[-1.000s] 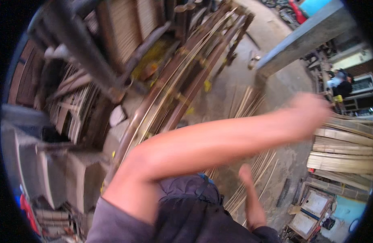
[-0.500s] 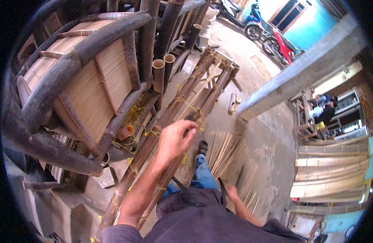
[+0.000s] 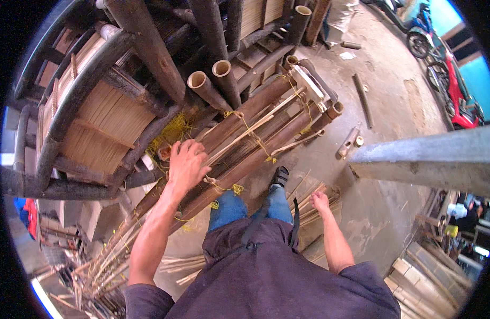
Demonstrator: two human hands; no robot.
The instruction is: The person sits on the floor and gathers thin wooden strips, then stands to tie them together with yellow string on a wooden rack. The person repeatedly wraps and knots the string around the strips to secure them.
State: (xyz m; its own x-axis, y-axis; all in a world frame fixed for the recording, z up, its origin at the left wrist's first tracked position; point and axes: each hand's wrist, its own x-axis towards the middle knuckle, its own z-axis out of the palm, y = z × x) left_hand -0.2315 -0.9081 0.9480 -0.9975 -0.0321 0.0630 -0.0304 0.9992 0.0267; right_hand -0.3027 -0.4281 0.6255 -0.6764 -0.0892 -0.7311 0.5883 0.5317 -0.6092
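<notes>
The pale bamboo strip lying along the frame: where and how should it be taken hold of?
Probably partway along the pale bamboo strip, clear of the yellow string, pinched from above. The strip is long and thin, and thick brown bamboo poles flank it, crowding a sideways approach.

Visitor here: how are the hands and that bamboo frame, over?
Left hand open over the frame. Right hand curled near floor strips, grip unclear. Frame bears yellow ties. Possible snag: tubes at its left.
</notes>
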